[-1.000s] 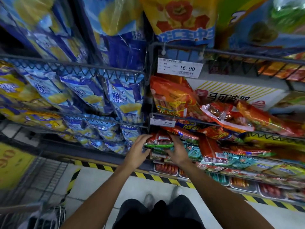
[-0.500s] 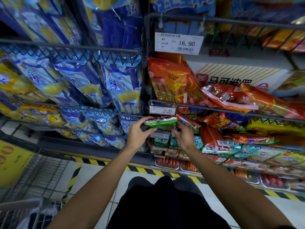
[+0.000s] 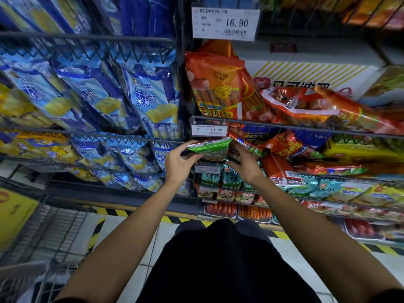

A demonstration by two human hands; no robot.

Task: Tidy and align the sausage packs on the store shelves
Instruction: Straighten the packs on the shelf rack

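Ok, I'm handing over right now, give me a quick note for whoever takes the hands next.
Left hand: grips the left end of the green pack.
Right hand: at the pack's right end, fingers curled under it; it seems to hold it too.
The green pack is in the air, flat, just under the 19.90 price tag, in front of the middle wire shelf.
Done: pack picked up off the shelves.
Left: set it into a row. The red and orange sausage packs on the shelf above lie tilted and overlapping, and still need aligning.
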